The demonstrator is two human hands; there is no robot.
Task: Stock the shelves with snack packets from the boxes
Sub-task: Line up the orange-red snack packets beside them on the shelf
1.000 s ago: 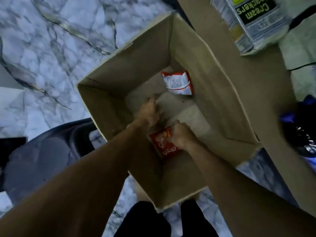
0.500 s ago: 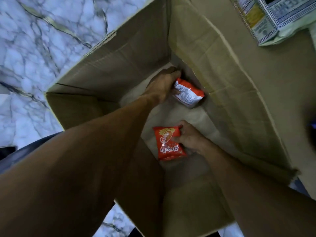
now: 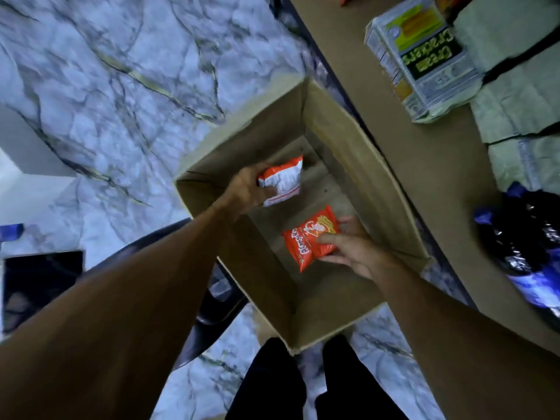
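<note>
While both hands reach down inside it, the open cardboard box (image 3: 357,165) stands on the marble floor (image 3: 100,86), and its four walls rise on every side of them. The left hand (image 3: 247,189) is near the box's left wall, its fingers (image 3: 257,174) clenched round the edge of a white-and-orange snack packet (image 3: 283,181) held above the box's bottom. The right hand (image 3: 351,248) is nearer the box's right wall and grasps an orange snack packet (image 3: 312,237), thumb pressed on its face and fingers (image 3: 348,222) curled behind it. The two packets are apart, the white one towards the box's far corner. The left forearm crosses the box's left rim, and the right forearm comes in over its near right edge. No other packets show on the bare bottom of the box. Just beside the box's right wall runs a flat brown surface (image 3: 439,183); whether it is a shelf or a board cannot be told. On it, beyond the box's far right corner, lies a pack of cream crackers (image 3: 421,59), and further right of the box a dark blue and black plastic bag (image 3: 530,244). Left of the box, under the left forearm, is a dark curved object (image 3: 209,313), blurred. The person's dark trouser legs (image 3: 269,386) stand at the box's near corner.
</note>
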